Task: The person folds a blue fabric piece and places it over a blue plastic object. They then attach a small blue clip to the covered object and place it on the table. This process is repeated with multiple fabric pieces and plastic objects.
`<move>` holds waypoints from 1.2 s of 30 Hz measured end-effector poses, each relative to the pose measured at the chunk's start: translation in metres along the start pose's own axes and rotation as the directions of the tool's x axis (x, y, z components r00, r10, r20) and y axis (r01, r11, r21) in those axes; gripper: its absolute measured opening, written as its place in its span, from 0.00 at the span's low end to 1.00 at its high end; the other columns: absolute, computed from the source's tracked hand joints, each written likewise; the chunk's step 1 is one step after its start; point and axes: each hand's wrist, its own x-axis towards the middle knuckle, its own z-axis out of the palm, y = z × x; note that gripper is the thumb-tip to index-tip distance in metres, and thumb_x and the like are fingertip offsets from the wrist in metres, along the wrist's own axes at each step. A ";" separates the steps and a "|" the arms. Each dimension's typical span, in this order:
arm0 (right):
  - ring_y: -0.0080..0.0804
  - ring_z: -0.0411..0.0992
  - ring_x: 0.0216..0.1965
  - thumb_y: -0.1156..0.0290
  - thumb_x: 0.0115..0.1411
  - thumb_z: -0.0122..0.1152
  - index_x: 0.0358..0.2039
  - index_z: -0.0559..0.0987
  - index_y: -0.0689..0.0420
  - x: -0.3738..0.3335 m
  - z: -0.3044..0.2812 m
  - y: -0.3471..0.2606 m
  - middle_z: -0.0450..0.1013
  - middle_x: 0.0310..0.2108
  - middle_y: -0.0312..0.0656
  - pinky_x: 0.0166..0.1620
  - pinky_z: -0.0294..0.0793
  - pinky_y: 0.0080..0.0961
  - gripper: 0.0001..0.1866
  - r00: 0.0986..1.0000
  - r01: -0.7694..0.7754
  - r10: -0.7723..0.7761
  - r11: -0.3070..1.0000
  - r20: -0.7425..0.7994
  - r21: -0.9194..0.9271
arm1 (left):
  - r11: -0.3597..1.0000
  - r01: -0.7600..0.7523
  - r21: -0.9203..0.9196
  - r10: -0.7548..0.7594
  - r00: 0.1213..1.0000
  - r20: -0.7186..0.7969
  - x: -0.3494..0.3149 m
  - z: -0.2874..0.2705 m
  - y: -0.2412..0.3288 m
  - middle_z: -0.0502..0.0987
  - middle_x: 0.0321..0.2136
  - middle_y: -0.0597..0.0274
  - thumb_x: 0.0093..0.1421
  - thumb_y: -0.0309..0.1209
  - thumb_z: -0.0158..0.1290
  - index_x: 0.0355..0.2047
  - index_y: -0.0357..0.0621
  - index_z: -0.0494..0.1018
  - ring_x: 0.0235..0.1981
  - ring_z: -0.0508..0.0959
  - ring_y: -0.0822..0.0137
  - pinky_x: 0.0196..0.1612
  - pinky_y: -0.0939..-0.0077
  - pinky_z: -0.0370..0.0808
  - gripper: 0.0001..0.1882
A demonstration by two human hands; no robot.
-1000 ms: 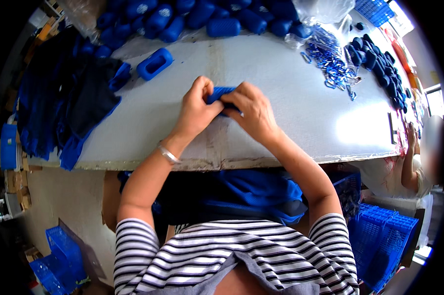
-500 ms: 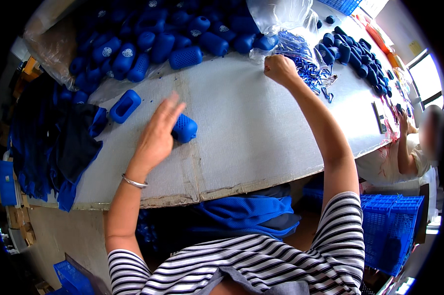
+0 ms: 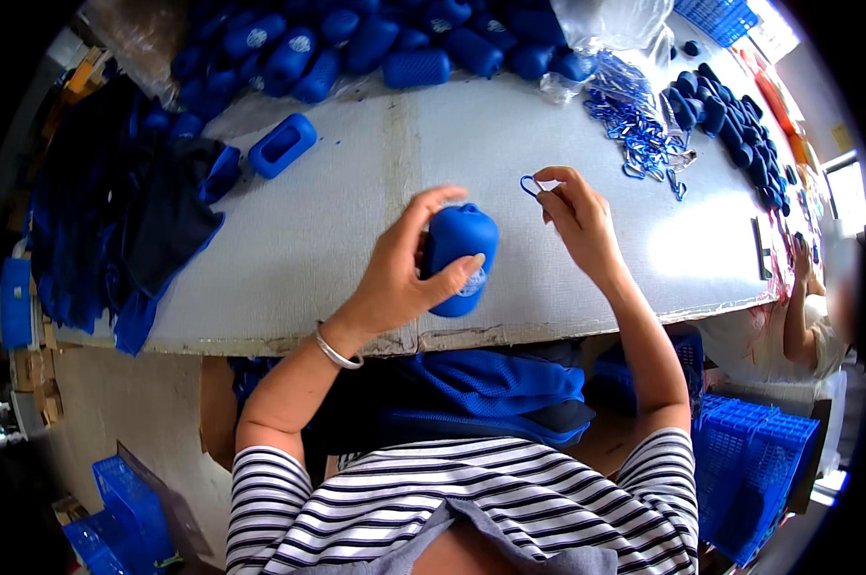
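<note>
My left hand (image 3: 409, 254) is wrapped round a blue silicone sleeve (image 3: 464, 240), a rounded cylinder with a small loop at its upper end and a pale printed mark low on its side. It is tilted slightly above the worktable (image 3: 356, 172). To its right, my right hand (image 3: 578, 218) pinches a small blue carabiner clip (image 3: 529, 186) between thumb and fingers. The clip and the sleeve are apart. A heap of similar blue clips (image 3: 644, 139) lies farther off to the right. One more blue sleeve (image 3: 282, 146), its long opening facing up, lies alone at the left.
Many blue sleeves (image 3: 418, 67) are piled along the far side beside clear plastic bags (image 3: 610, 24). Dark blue fabric (image 3: 155, 220) drapes over the left edge. Small dark rolled pieces (image 3: 730, 125) lie far right, near another person's hand (image 3: 803, 259). Blue crates (image 3: 749, 470) stand below.
My left hand has taken hold of the blue sleeve and brought it rightward off the table. My right hand has come back from the clip heap toward me with one carabiner clip.
</note>
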 end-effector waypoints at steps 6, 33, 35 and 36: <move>0.28 0.69 0.22 0.78 0.52 0.56 0.42 0.73 0.59 -0.033 0.018 -0.061 0.70 0.22 0.40 0.26 0.69 0.24 0.15 0.857 0.507 -0.513 0.857 -0.056 -0.095 | 0.986 0.042 -0.164 -0.037 0.999 0.036 -0.015 0.015 0.002 0.70 0.40 0.59 0.53 0.36 0.52 0.49 0.47 0.63 0.38 0.74 0.67 0.40 0.77 0.74 0.23; 0.33 0.69 0.25 0.87 0.46 0.49 0.51 0.72 0.51 -0.078 -0.011 -0.004 0.69 0.24 0.40 0.30 0.71 0.24 0.29 0.930 0.368 -0.368 0.927 -0.004 0.067 | 0.393 0.571 -0.721 -0.195 0.817 0.542 -0.007 0.045 0.019 0.71 0.34 0.47 0.56 0.50 0.46 0.58 0.40 0.53 0.26 0.76 0.63 0.25 0.74 0.77 0.36; 0.33 0.72 0.29 0.89 0.50 0.45 0.50 0.72 0.53 -0.081 -0.039 0.005 0.71 0.26 0.42 0.35 0.73 0.25 0.27 0.989 0.143 -0.137 0.977 -0.045 0.160 | 0.660 0.481 -0.577 -0.263 0.867 0.422 -0.007 0.038 0.024 0.71 0.40 0.51 0.58 0.46 0.47 0.60 0.41 0.50 0.34 0.76 0.66 0.35 0.76 0.75 0.36; 0.32 0.73 0.30 0.89 0.51 0.43 0.50 0.71 0.55 -0.080 -0.057 0.012 0.72 0.27 0.42 0.38 0.74 0.25 0.26 0.991 0.064 -0.041 0.981 -0.125 0.182 | 0.744 0.405 -0.532 -0.248 0.906 0.343 -0.010 0.035 0.022 0.71 0.45 0.52 0.59 0.43 0.48 0.61 0.41 0.48 0.38 0.75 0.67 0.41 0.77 0.74 0.36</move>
